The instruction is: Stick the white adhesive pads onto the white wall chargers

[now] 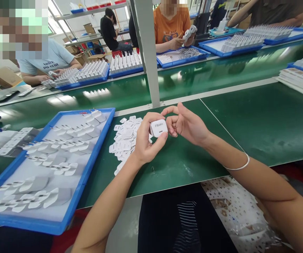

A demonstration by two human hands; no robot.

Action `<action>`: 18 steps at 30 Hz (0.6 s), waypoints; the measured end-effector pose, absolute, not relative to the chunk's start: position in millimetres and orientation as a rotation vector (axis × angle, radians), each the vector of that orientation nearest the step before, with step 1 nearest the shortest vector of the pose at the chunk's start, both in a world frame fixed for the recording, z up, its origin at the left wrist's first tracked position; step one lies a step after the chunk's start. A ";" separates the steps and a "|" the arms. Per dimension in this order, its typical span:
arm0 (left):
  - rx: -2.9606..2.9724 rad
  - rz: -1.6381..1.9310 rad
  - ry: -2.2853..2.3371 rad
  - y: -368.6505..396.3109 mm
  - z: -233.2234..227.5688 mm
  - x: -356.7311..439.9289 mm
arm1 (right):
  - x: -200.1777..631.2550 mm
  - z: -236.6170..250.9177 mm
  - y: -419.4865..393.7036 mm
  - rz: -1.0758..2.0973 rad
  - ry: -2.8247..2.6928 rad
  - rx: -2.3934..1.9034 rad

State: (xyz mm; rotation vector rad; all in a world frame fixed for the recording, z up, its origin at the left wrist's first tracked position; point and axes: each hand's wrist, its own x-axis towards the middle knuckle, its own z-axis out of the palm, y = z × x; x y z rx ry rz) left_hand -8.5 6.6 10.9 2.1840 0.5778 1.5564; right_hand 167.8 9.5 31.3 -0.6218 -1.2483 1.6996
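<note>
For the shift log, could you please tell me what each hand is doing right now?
Left hand: closed on the white charger.
Right hand: thumb and forefinger pinched, fingertips touching the charger.

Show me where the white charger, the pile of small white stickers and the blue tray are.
white charger [158, 127], head view, on its front face with the printed name.
pile of small white stickers [125, 140], head view, on the middle of the pile.
blue tray [88, 172], head view, on its right rim.

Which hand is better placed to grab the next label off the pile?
Right, probably. The left hand grips the small white plastic charger cube; the right hand looks empty beside it, though farther from the pile of white labels.
</note>
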 end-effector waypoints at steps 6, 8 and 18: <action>2.112 1.587 0.576 7.5 14.7 -11.4 | 167.8 21.7 18.1 1.737 -1.159 -0.677; 2.061 1.532 0.661 6.4 16.0 -11.8 | 165.5 17.4 20.0 1.764 -1.132 -0.707; 1.949 1.513 1.128 27.6 30.6 -42.8 | 165.1 2.3 30.2 1.794 -1.013 -0.822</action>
